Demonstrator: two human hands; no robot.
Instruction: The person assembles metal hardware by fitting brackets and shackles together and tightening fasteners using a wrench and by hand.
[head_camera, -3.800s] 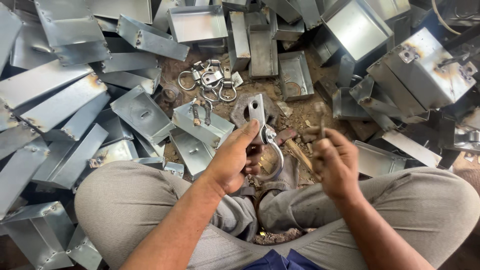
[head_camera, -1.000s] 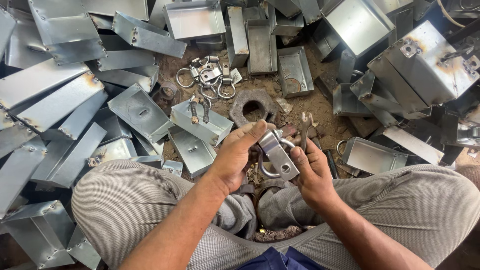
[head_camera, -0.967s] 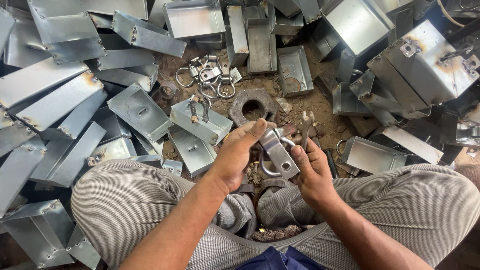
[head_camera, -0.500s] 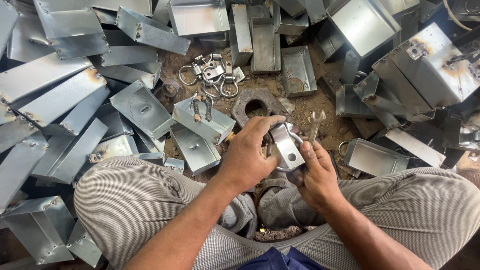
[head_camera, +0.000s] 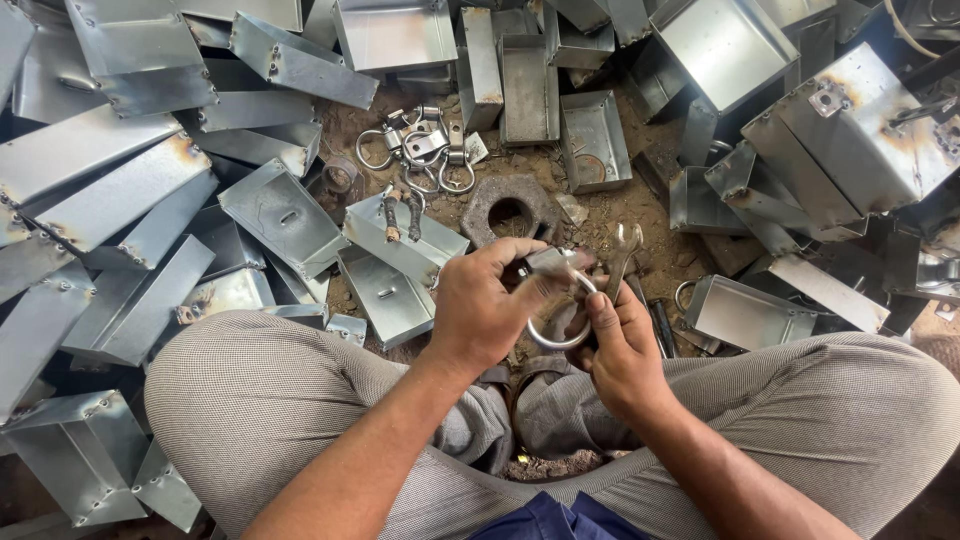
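Centrally: left hand (head_camera: 480, 315) fingers closed on bracket plate (head_camera: 550, 265); ring (head_camera: 557, 325) hangs below, pinched by right hand (head_camera: 620, 345) from right.

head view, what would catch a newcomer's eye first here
At the centre, the left hand and right hand grip a metal plate with a ring above the crossed legs. All around lie grey sheet-metal boxes on the dirt floor. Just beyond the hands sit a big rusty hex nut and a heap of ringed clamps.
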